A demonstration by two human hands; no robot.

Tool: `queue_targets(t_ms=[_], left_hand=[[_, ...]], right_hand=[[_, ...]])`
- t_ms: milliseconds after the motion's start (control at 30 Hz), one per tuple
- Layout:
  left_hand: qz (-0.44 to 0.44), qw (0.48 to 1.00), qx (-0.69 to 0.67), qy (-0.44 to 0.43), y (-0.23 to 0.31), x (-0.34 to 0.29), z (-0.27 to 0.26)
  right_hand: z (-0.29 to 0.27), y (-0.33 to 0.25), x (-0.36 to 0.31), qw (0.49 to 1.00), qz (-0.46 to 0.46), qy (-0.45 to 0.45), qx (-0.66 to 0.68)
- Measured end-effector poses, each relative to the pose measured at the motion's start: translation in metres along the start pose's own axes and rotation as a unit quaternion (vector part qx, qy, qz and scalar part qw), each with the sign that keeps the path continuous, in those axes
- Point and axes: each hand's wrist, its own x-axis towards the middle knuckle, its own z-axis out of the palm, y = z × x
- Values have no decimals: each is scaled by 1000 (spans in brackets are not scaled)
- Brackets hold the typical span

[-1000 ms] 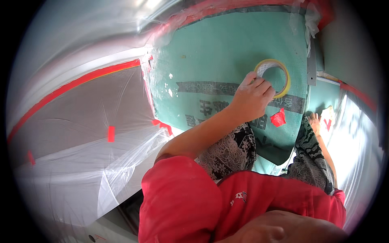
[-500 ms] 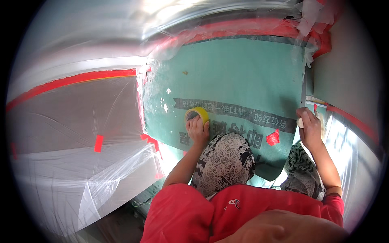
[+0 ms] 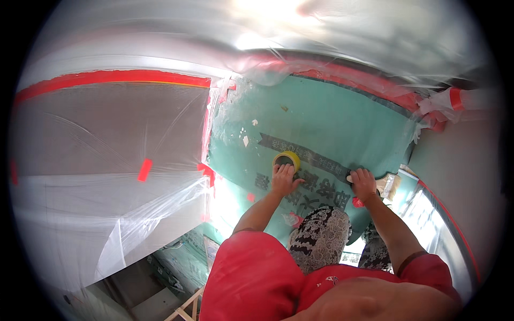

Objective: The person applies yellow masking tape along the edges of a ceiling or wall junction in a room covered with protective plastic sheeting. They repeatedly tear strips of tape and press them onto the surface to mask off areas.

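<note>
Your left hand [image 3: 284, 179] has come down with the yellow tape roll [image 3: 287, 159], gripping it against the green sheet [image 3: 332, 128], while your right hand [image 3: 363, 183] now seems closed on a paintbrush [image 3: 386, 184].

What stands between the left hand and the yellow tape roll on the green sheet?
Nothing visible does. The left hand already lies on the tape roll, fingers over its lower edge, both against the green sheet. The right hand is apart, holding a brush.
</note>
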Motion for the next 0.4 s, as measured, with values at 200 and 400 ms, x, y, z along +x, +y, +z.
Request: queue_targets(t_ms=[200, 400], left_hand=[[-17, 996, 13, -90, -3, -1, -10], [16, 974, 92, -206, -15, -1, -19]], right_hand=[[6, -2, -2, 999, 36, -20, -12], [-1, -19, 3, 997, 49, -56, -20]])
